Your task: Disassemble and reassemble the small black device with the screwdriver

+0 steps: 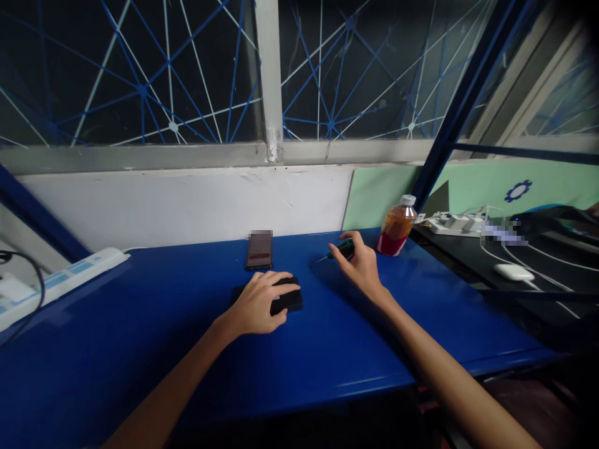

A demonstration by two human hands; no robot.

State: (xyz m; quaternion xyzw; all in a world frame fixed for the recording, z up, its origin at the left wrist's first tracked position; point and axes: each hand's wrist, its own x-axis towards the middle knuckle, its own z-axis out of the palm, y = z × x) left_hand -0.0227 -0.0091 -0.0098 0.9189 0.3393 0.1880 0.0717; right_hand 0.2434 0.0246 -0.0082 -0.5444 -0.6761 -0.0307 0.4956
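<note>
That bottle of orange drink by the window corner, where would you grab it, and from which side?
Probably round the bottle's upright body, just above the red label, coming from the front-left over the bare blue table. The black desk crowds its right side, and the white cap looks too small for a firm hold. The right hand is nearest.

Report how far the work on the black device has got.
Done: nothing shows as opened or taken apart. In hand: the left hand rests on the black device on the blue table; the right hand grips a screwdriver. Left: the tip is not yet on the device.
</note>
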